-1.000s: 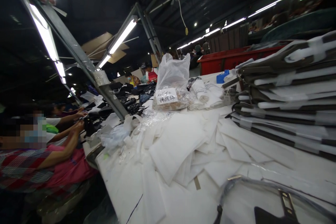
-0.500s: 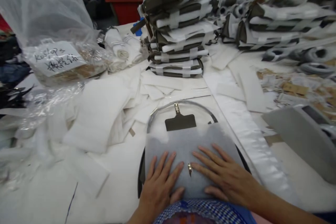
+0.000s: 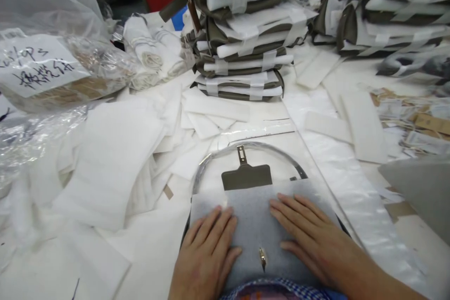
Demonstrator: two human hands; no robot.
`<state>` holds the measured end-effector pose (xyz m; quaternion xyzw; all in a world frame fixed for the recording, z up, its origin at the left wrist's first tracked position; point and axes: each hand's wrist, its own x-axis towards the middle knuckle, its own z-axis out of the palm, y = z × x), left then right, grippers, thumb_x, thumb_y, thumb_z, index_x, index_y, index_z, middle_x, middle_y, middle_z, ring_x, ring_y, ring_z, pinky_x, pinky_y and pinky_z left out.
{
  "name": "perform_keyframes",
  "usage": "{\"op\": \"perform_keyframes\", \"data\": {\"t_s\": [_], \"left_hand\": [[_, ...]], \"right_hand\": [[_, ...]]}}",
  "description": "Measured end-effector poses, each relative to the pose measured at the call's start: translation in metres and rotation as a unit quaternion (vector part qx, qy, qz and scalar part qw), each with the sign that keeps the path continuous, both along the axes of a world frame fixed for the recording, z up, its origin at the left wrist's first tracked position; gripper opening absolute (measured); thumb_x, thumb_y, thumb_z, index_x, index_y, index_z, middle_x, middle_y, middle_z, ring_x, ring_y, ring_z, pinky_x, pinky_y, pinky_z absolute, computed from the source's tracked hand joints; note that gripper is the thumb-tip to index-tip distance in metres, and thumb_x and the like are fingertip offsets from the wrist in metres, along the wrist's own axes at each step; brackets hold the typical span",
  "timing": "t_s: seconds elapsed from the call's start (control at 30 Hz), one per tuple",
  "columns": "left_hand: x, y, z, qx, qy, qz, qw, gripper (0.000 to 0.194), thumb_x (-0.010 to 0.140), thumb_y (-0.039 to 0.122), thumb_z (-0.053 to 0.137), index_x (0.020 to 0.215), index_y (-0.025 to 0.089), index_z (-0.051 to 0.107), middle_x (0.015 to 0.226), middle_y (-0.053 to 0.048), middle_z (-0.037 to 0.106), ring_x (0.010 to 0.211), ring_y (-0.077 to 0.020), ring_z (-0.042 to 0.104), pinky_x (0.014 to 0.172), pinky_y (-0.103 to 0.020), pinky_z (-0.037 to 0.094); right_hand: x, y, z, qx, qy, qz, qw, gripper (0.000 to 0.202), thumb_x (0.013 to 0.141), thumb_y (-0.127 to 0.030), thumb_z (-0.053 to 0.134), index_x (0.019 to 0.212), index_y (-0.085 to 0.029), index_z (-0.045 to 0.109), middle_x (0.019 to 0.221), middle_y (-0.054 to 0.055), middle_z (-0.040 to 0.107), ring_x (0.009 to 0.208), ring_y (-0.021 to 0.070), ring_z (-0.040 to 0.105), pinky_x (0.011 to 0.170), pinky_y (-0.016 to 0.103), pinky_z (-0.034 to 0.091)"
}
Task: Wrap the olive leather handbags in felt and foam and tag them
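Note:
A handbag lies flat on the table in front of me, covered by a thin translucent sheet (image 3: 253,215). My left hand (image 3: 211,248) rests flat on the sheet's left side, fingers stretched out. On its right side lies my right hand (image 3: 309,234), also flat with fingers extended. Between the hands a small gold clasp (image 3: 262,258) pokes through the sheet. Beyond the sheet's far edge show a dark olive flap tab (image 3: 246,177) with a gold buckle plate (image 3: 241,153) and the bag's wrapped, curved handle (image 3: 197,176). The rest of the bag is hidden beneath the sheet.
Loose white foam sheets (image 3: 112,150) spread at the left, near a clear plastic bag (image 3: 105,68) with a handwritten label. Stacked wrapped olive bags (image 3: 242,63) stand ahead. A white strip (image 3: 351,183) runs along the right, beside tags (image 3: 429,122) and a grey panel (image 3: 422,197).
The view has tipped down and closer. Both hands have shifted on the sheet, away from the clasp towards the far edge, and their fingers are closer together.

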<state>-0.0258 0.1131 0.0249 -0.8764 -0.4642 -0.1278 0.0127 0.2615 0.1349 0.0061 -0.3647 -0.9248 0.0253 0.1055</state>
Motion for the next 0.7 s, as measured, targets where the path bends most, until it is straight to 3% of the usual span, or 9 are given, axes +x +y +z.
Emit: {"op": "perform_keyframes", "data": {"t_s": [0.2, 0.33, 0.47, 0.6, 0.7], "left_hand": [[0.009, 0.015, -0.006, -0.066, 0.000, 0.008, 0.998, 0.049, 0.101, 0.048, 0.042, 0.135, 0.014, 0.054, 0.133, -0.006, 0.064, 0.120, -0.0253, 0.058, 0.108, -0.045, 0.037], [0.009, 0.016, -0.001, -0.095, -0.031, 0.039, 0.994, 0.048, 0.096, 0.052, 0.052, 0.124, 0.013, 0.058, 0.116, -0.011, 0.068, 0.103, -0.0289, 0.062, 0.094, -0.048, 0.048], [0.007, 0.018, 0.013, -0.119, -0.070, 0.039, 0.990, 0.038, 0.091, 0.051, 0.061, 0.110, 0.017, 0.059, 0.099, -0.008, 0.066, 0.092, -0.0287, 0.061, 0.082, -0.047, 0.052], [0.005, 0.018, 0.022, -0.109, -0.084, 0.014, 0.990, 0.030, 0.093, 0.043, 0.060, 0.108, 0.018, 0.057, 0.097, -0.008, 0.064, 0.094, -0.0280, 0.060, 0.092, -0.050, 0.049], [0.003, 0.017, 0.018, -0.073, -0.074, 0.014, 0.994, 0.029, 0.098, 0.043, 0.049, 0.108, 0.017, 0.057, 0.095, -0.009, 0.065, 0.088, -0.0271, 0.062, 0.076, -0.042, 0.052]], "right_hand": [[-0.014, 0.018, 0.012, -0.035, 0.028, -0.048, 0.998, 0.048, 0.103, -0.047, 0.038, 0.131, -0.014, 0.059, 0.126, 0.008, 0.068, 0.115, 0.0246, 0.059, 0.109, 0.045, 0.034], [-0.020, 0.027, 0.018, -0.088, 0.039, -0.065, 0.993, 0.033, 0.100, -0.041, 0.047, 0.117, -0.018, 0.064, 0.104, 0.007, 0.070, 0.098, 0.0240, 0.062, 0.108, 0.050, 0.033], [-0.021, 0.031, 0.033, -0.129, 0.059, -0.055, 0.988, 0.021, 0.095, -0.036, 0.058, 0.107, -0.020, 0.064, 0.091, 0.004, 0.066, 0.091, 0.0232, 0.060, 0.108, 0.051, 0.033], [-0.016, 0.032, 0.045, -0.154, 0.049, -0.038, 0.986, 0.020, 0.093, -0.037, 0.061, 0.102, -0.020, 0.062, 0.092, 0.006, 0.065, 0.091, 0.0258, 0.058, 0.092, 0.046, 0.043], [-0.013, 0.034, 0.044, -0.156, 0.023, -0.027, 0.987, 0.018, 0.094, -0.038, 0.059, 0.096, -0.020, 0.061, 0.088, 0.006, 0.065, 0.083, 0.0255, 0.059, 0.077, 0.040, 0.044]]}}
